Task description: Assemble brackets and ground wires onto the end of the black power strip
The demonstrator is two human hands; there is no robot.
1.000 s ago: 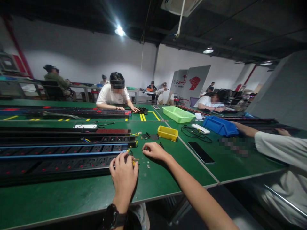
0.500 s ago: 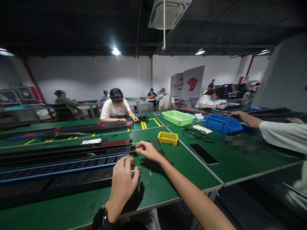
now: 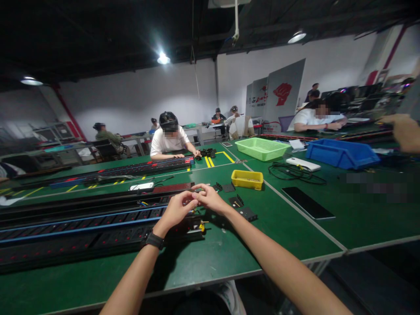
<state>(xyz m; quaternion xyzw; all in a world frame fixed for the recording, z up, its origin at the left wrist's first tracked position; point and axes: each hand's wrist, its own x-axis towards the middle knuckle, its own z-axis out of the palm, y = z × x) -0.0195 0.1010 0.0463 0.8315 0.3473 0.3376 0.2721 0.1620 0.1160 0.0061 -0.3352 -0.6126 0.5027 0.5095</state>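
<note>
Long black power strips with red-marked sockets lie side by side at the left, the nearest one point(image 3: 124, 236) ending in a yellow part point(image 3: 201, 226). Over the right ends of the strips behind it, my two hands meet. My left hand point(image 3: 175, 211) wears a watch and has its fingers closed, thumb and fingertips touching the other hand. My right hand point(image 3: 211, 199) is closed too, its fingers bent at a strip's end. Whatever sits between the fingertips is hidden. Just right of my hands lie small black end brackets point(image 3: 248, 214).
Beyond the brackets stands a yellow bin point(image 3: 247, 180) with small parts. Farther back are a green basket point(image 3: 260, 149), a blue bin point(image 3: 343, 154), coiled black cable point(image 3: 292, 173) and a dark phone point(image 3: 307, 202). A co-worker point(image 3: 169, 142) works across the table.
My left hand has moved forward and right from the nearest strip to meet my right hand, its fingers closing. The view has tilted and shifted left.
</note>
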